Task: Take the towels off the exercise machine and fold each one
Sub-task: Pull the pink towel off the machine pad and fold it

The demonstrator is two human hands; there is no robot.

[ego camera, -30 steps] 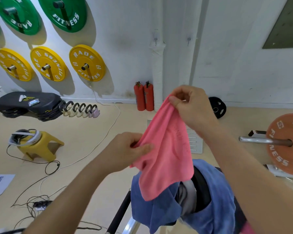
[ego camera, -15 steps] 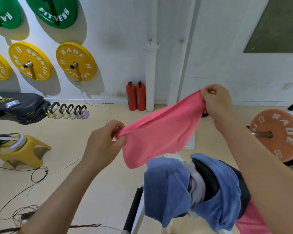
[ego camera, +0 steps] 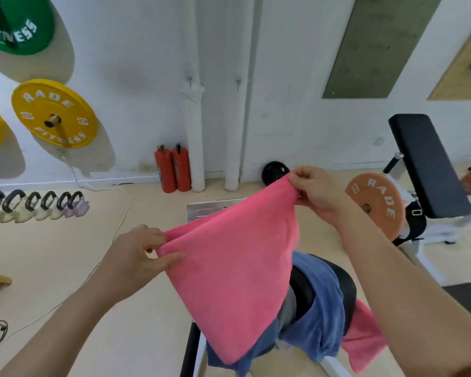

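Gym floor below: our left hand and right hand pinch the pink towel spread; slack fingers could drop it.

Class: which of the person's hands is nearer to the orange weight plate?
Right. The right hand pinches a corner of the pink towel just beside the orange weight plate in the image. The left hand holds the opposite corner, lower and well off to the plate's left.
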